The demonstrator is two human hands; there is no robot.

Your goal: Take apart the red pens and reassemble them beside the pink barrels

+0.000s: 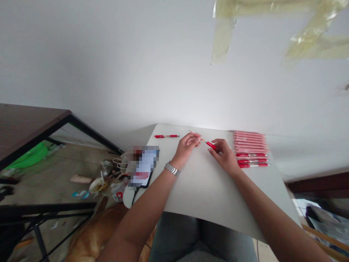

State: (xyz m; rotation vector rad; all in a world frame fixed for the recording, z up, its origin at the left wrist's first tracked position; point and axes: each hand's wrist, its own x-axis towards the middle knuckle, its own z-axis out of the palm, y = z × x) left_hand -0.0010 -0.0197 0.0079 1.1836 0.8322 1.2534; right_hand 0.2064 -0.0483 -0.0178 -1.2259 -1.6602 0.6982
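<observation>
My left hand (190, 141), with a metal watch (171, 168) on its wrist, pinches a thin red pen refill (194, 133) above the white table. The refill slants up to the left, its tip past the fingers. My right hand (224, 154) is closed on a red pen barrel (211, 145) in line with the refill's other end. Whether the refill sits inside the barrel I cannot tell. Left of my left hand lies another red pen (166, 136). Beside my right hand are a row of pale pink sticks (249, 140) and red pens (253, 160).
A phone (144, 169), partly blurred out, stands at the left edge of the white table (201, 189). A wall (136, 72) rises behind. Brown fur (89, 233) shows on the floor below left, near a cup (97, 185) and cables. A dark table (32, 123) stands farther left.
</observation>
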